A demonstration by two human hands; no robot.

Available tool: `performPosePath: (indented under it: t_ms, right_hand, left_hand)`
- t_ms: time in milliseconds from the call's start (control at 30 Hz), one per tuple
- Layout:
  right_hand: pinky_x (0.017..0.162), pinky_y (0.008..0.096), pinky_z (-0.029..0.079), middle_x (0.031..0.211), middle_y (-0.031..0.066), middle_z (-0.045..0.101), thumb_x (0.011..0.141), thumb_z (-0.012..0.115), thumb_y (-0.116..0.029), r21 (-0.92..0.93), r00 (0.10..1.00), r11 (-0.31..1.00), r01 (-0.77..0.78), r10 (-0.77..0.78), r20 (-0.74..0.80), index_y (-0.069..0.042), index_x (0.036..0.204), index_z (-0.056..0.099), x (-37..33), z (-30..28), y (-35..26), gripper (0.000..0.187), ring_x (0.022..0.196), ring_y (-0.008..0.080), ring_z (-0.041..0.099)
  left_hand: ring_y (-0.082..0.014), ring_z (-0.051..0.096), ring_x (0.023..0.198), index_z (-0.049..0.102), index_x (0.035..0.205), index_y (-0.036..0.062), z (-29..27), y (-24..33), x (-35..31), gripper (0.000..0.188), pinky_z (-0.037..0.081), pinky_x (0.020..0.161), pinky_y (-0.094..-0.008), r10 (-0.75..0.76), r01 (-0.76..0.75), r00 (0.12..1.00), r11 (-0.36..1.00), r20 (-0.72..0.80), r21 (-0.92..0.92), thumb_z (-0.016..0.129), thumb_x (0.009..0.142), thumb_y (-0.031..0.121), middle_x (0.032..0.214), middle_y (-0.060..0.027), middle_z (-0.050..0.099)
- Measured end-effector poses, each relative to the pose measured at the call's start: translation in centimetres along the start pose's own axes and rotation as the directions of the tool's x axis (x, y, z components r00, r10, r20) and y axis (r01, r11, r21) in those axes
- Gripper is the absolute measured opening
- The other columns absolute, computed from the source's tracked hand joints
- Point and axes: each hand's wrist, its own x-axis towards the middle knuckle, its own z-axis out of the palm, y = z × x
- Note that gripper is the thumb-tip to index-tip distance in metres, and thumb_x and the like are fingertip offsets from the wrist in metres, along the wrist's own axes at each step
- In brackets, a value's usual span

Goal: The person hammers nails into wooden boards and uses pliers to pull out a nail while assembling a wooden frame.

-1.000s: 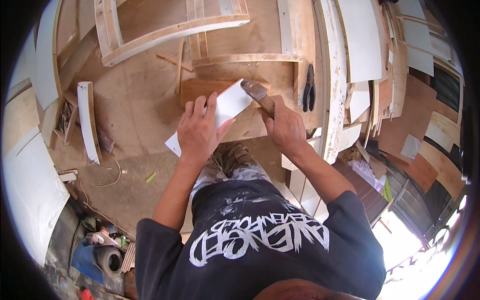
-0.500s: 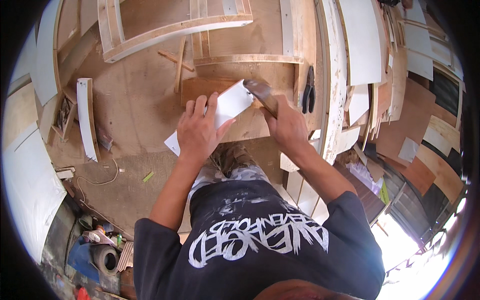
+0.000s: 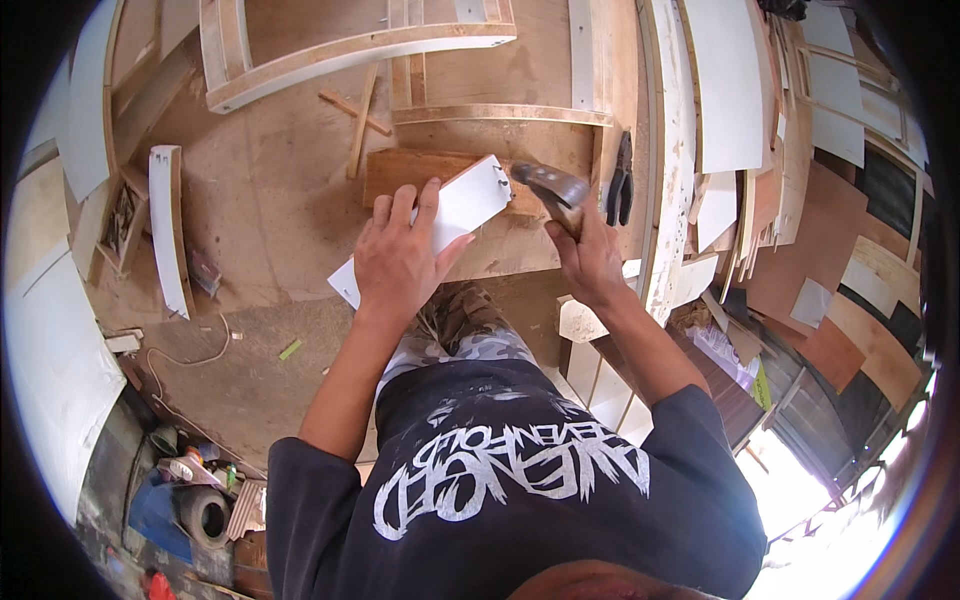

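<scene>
My left hand (image 3: 396, 258) grips a narrow white board (image 3: 468, 207), fingers over its far edge and thumb along the near side. The board slants up to the right across a brown wooden block (image 3: 395, 172). Several small dark nails (image 3: 500, 180) stick up at its upper right end. Wrapped round a hammer's handle, my right hand (image 3: 594, 262) holds the hammer (image 3: 552, 186) just right of that end. The hammer's head is apart from the nails. Part of the board is hidden beneath my left hand.
Pliers (image 3: 621, 180) with dark handles lie right of the hammer on the wooden worktop (image 3: 270, 215). White-edged wooden frames (image 3: 365, 45) stand at the back. A curved white strip (image 3: 170, 232) and a small box (image 3: 125, 222) are at left. Panels and boards (image 3: 810, 230) lean at right.
The hammer has come away from the board's nailed end, moving right with my right hand. My left hand keeps its grip, and the board stays nearly in place.
</scene>
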Motion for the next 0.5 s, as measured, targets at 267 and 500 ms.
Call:
performPosePath:
  t_ms: [267,500]
  right_hand:
    - [0.068,0.0548,0.052,0.085,0.0282,0.069,0.102,0.067,-0.023,-0.178,0.999,0.984,-0.031,0.028,-0.020,0.000,0.130,0.050,0.1,1.7,-0.3,0.040,0.079,0.0533,0.067]
    - [0.062,0.0495,0.056,0.085,0.0233,0.071,0.097,0.071,-0.015,-0.161,0.983,0.976,0.144,-0.160,-0.086,0.001,0.125,0.053,-0.5,1.3,-0.7,0.037,0.076,0.0443,0.072]
  left_hand:
    - [-0.0286,0.059,0.103,0.061,0.138,0.0105,-0.2,0.0,-0.3,0.072,0.056,0.083,-0.0409,0.024,-0.024,1.000,0.999,0.011,0.035,0.082,0.081,0.050,0.117,-0.0083,0.059]
    - [-0.0293,0.060,0.104,0.062,0.137,0.0091,0.3,-0.1,-0.7,0.072,0.056,0.083,-0.0413,0.022,-0.022,1.000,0.999,0.014,0.048,0.082,0.081,0.050,0.117,-0.0089,0.059]
